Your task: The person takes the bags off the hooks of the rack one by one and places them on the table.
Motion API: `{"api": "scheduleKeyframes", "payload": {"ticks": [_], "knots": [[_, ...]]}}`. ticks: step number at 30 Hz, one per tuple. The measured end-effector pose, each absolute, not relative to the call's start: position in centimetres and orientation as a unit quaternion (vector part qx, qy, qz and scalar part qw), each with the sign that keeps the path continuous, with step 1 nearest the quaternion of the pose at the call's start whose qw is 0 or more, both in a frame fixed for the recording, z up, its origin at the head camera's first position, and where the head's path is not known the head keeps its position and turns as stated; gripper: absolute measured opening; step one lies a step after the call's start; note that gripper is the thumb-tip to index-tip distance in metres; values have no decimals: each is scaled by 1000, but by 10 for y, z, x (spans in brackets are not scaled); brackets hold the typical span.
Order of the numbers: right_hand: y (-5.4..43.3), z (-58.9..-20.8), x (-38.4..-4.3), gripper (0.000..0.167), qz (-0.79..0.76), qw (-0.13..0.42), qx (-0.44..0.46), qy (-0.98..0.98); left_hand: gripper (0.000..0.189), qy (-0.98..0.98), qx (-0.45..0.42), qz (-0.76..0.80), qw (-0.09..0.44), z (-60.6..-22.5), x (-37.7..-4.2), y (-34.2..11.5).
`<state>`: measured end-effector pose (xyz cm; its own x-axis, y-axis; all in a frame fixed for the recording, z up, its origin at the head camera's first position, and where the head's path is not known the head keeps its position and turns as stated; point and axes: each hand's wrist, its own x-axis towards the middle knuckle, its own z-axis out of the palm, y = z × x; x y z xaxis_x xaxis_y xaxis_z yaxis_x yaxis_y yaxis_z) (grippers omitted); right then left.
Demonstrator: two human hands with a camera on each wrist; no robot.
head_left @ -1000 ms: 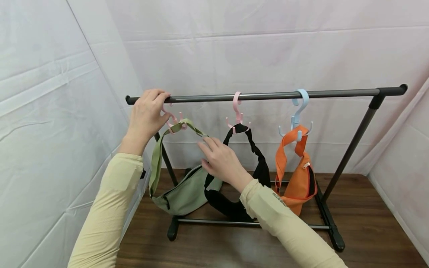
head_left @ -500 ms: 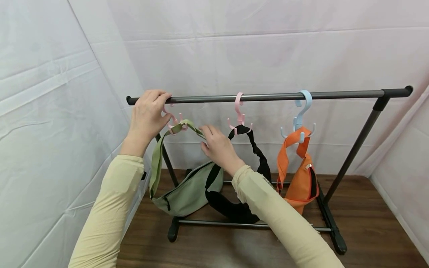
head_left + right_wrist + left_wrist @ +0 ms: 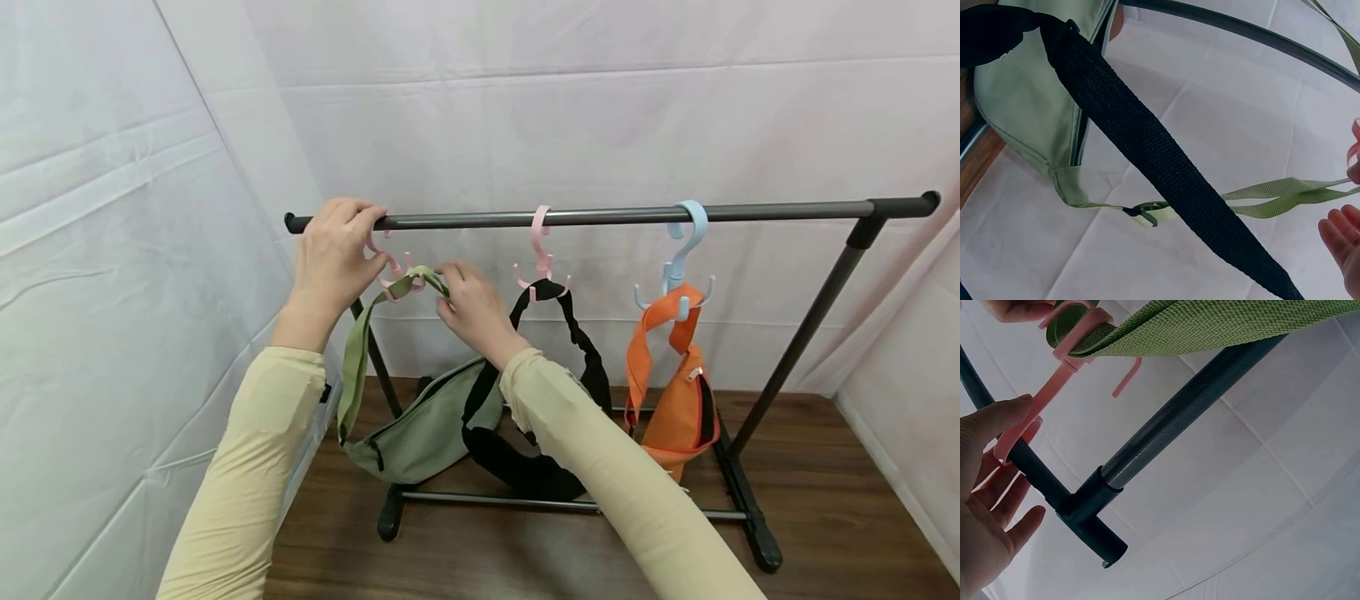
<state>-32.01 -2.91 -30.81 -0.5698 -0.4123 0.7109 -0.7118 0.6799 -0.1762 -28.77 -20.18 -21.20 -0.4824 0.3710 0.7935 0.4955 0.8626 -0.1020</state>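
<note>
My left hand (image 3: pixel 335 254) is at the left end of the black rail (image 3: pixel 457 220), its thumb and fingers gripping the left pink hook (image 3: pixel 1057 387) where it hooks over the rail. A green strap (image 3: pixel 355 358) loops over that hook's prongs, and its green waist bag (image 3: pixel 431 425) hangs below. My right hand (image 3: pixel 478 312) holds the right side of this strap just beside the prongs, thumb below and fingers above. In the right wrist view only its fingertips (image 3: pixel 1338 240) show at the right edge.
A second pink hook (image 3: pixel 542 242) carries a black waist bag (image 3: pixel 525 471); my right forearm passes in front of it. Farther right, an orange waist bag (image 3: pixel 671 417) hangs from a blue hook (image 3: pixel 686 242). The rack stands on a wooden surface (image 3: pixel 832 475) between white cloth walls.
My right hand has moved left and up, from beside the green strap to its upper part near the prongs. My left hand stays on the hook and rail.
</note>
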Motion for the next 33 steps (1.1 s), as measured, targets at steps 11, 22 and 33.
{"api": "scheduleKeyframes", "payload": {"ticks": [11,22,33], "knots": [[-35,-308,-326,31,319,243,279,-873,36,-861,-243,-74,440,-212,-284,-198],[-36,-310,-327,14,343,304,277,-845,35,-864,-239,-77,436,-209,-282,-193],[-28,-297,-326,11,323,415,341,-780,35,-865,-239,-75,434,-208,-282,-190]]}}
